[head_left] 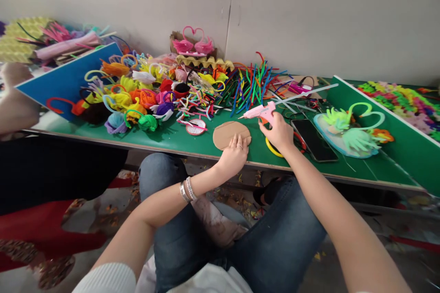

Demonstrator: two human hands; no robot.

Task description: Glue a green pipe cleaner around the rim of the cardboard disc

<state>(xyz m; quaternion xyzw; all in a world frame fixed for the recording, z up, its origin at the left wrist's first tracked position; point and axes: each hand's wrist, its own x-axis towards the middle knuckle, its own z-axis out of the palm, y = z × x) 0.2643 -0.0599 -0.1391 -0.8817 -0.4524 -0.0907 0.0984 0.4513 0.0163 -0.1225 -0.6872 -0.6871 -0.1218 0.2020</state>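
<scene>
At the near edge of the green table (192,141), the left hand (234,155) lies flat with its fingers stretched out on the near side of a round brown cardboard disc (225,132), pressing on it without gripping; silver bracelets (186,190) sit on that wrist. Just to the right of this hand, the right hand (280,133) is clenched around the handle of a pink glue gun (260,111), whose nozzle points left and hangs just beyond the disc's far edge; whether the tip touches the disc I cannot tell. A yellow ring (273,149) lies under the right wrist, and a black phone (313,139) rests just to the right of that grip. Beyond the gun spreads a heap of coloured pipe cleaners (250,84), and left of the disc sits a small red-rimmed round piece (196,127). Far to the left, another person's hand (15,100) shows at the frame's edge.
</scene>
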